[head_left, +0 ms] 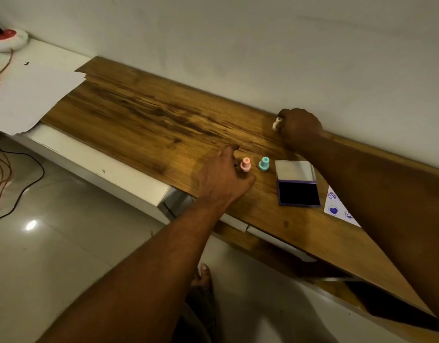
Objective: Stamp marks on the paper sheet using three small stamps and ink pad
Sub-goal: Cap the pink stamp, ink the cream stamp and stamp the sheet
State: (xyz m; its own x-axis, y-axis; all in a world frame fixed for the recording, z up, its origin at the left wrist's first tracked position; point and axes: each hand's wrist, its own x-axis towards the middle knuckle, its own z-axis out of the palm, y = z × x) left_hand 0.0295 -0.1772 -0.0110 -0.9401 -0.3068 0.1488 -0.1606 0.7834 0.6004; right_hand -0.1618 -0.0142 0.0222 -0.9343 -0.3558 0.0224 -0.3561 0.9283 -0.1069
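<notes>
A pink stamp (245,164) and a teal stamp (264,163) stand upright on the wooden desk (144,120). My left hand (223,175) is beside the pink stamp, fingers loosely curled and touching or almost touching it. Just right of the stamps lies the ink pad (298,186), its lid up and its dark pad showing. The paper sheet (337,206) with purple marks, one a heart, peeks out under my right forearm. My right hand (300,126) is closed near the wall on a small white object (276,123), possibly the third stamp.
A white wall runs along the desk's far edge. At the left lie a white sheet (28,95) on a white surface, a red-and-white device (5,37) and cables (5,174) on the tiled floor. My foot (203,276) shows below the desk's front edge.
</notes>
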